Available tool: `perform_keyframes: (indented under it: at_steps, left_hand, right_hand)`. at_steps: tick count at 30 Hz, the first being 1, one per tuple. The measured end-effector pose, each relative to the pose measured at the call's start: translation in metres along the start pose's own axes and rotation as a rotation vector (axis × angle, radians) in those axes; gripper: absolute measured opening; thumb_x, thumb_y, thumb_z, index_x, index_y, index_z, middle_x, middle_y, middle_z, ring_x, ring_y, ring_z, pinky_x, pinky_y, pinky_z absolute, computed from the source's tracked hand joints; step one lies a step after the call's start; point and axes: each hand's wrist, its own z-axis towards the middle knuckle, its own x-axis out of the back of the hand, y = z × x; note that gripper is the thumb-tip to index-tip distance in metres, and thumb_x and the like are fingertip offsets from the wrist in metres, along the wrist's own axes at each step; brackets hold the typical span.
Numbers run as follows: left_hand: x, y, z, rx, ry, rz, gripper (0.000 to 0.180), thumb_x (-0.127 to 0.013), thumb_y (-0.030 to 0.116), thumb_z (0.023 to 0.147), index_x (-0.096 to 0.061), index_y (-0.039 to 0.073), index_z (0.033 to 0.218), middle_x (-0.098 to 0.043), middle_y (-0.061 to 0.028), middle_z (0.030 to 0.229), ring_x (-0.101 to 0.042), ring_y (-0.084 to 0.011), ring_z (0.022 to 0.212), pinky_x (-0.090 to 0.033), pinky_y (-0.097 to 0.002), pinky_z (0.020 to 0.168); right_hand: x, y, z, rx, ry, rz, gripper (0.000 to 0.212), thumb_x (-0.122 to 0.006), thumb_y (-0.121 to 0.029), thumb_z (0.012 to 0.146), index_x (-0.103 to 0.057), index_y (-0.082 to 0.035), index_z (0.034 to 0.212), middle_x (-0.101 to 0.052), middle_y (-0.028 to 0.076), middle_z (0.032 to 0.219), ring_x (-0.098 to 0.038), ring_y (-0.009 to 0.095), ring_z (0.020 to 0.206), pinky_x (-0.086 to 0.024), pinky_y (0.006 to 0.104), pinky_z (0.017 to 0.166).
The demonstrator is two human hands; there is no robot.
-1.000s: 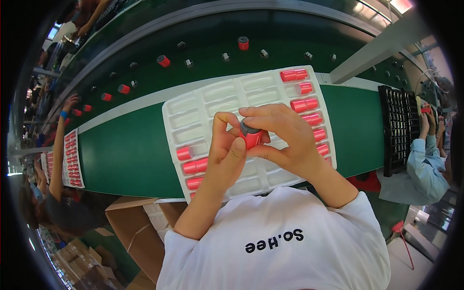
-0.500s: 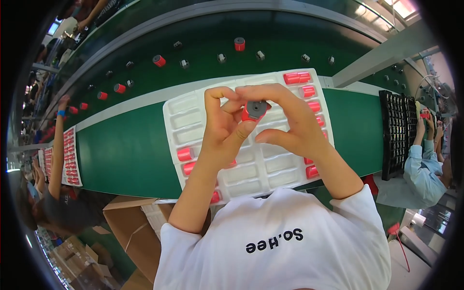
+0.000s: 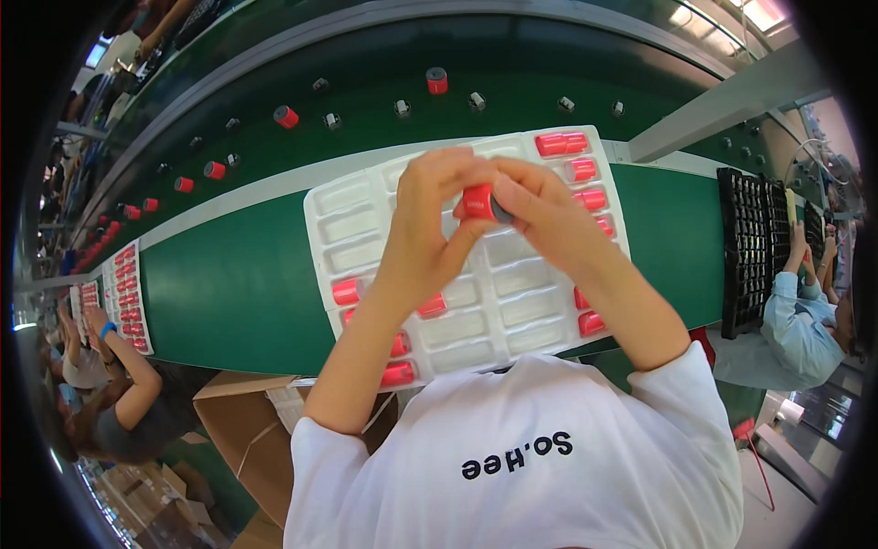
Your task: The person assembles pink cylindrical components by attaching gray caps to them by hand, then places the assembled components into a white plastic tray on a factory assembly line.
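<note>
A short red cylinder (image 3: 477, 202) with a dark grey end is held between both hands above the white tray. Its red side faces up and its grey end points to the right. My left hand (image 3: 428, 215) is curled around its left part, with the thumb below. My right hand (image 3: 538, 209) grips the grey end with thumb and fingers. Under them lies the white moulded tray (image 3: 343, 224) with long pockets. Several red cylinders (image 3: 562, 144) lie in its right pockets, and more (image 3: 398, 373) in its lower left pockets, partly hidden by my left forearm.
Beyond the tray, a green conveyor belt (image 3: 366, 87) carries red cylinders (image 3: 437, 80) and small white-and-metal parts (image 3: 402, 108). A grey post (image 3: 704, 114) slants at the right. Black racks (image 3: 741, 256) and a co-worker's sleeve (image 3: 788, 311) are farther right. An open cardboard box (image 3: 242, 439) sits below left.
The held cylinder has turned from grey end up to lying sideways. My right hand has closed onto it. Parts on the belt have shifted left, and a co-worker's arm at left has drawn back.
</note>
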Motion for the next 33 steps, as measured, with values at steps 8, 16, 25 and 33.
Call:
perform_keyframes:
  at_steps: [8, 16, 25, 33]
  left_hand:
    - [0.057, -0.129, 0.059, 0.3, 0.034, 0.539, 0.036, -0.074, 0.011, 0.076, -0.057, 0.01, 0.109, -0.054, -0.0087, 0.113, -0.055, -0.0273, 0.099, -0.047, -0.0358, 0.082]
    - [0.062, -0.158, 0.071, 0.531, -0.26, 0.369, 0.027, -0.068, 0.014, 0.087, -0.061, 0.007, 0.112, -0.06, -0.008, 0.097, -0.058, -0.0174, 0.084, -0.048, -0.0257, 0.078]
    - [0.058, -0.055, 0.041, 0.783, 0.015, -0.792, 0.028, -0.063, 0.017, 0.092, -0.055, 0.003, 0.115, -0.061, -0.0092, 0.103, -0.061, -0.0168, 0.094, -0.051, -0.0279, 0.09]
    - [0.048, -0.015, 0.002, 0.816, 0.12, -1.1, 0.038, -0.065, 0.02, 0.091, -0.043, 0.006, 0.119, -0.057, -0.01, 0.113, -0.058, -0.0171, 0.102, -0.05, -0.0316, 0.09]
  right_hand:
    - [0.128, -0.013, 0.125, 0.129, 0.407, -0.963, 0.029, -0.057, -0.032, 0.095, -0.065, -0.005, 0.1, -0.063, 0.006, 0.092, -0.06, 0.018, 0.09, -0.047, 0.0274, 0.082]
    - [0.149, 0.025, 0.156, 0.415, 0.576, -1.946, 0.036, -0.051, -0.038, 0.096, -0.067, -0.008, 0.083, -0.064, 0.01, 0.094, -0.062, 0.03, 0.085, -0.051, 0.0351, 0.077]
    - [0.138, 0.014, 0.146, 0.457, 0.724, -1.707, 0.026, -0.054, -0.031, 0.095, -0.062, -0.01, 0.108, -0.064, 0.009, 0.094, -0.064, 0.027, 0.082, -0.053, 0.0362, 0.071]
    - [-0.012, -0.009, 0.067, 0.83, -0.002, -1.129, 0.035, -0.072, -0.008, 0.078, -0.061, -0.006, 0.111, -0.062, 0.007, 0.097, -0.061, 0.018, 0.085, -0.05, 0.0274, 0.075]
